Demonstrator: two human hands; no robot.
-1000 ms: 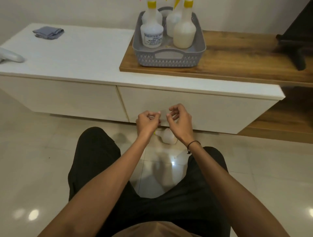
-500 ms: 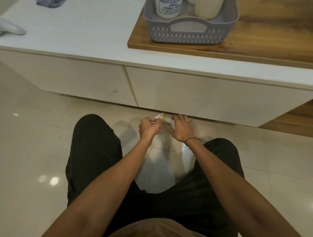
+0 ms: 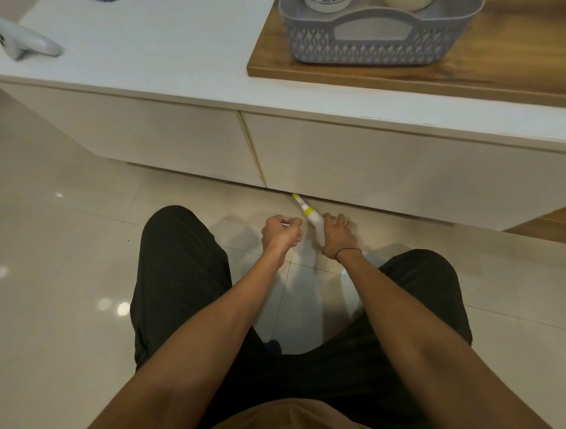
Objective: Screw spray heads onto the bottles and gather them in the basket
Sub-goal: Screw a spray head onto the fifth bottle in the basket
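One bottle in hand, low over the floor.
Right hand (image 3: 337,237) fingers wrap the bottle (image 3: 317,225), spray head (image 3: 301,203) pointing to 11 o'clock; left hand (image 3: 280,234) fingers curl, seemingly empty. Check the yellow collar is snug, then lift toward the basket (image 3: 367,46) at 12 o'clock on the worktop (image 3: 153,55).

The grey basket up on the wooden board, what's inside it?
The grey basket holds two white bottle bottoms, one labelled. The frame's top edge cuts off their upper parts and any further contents.
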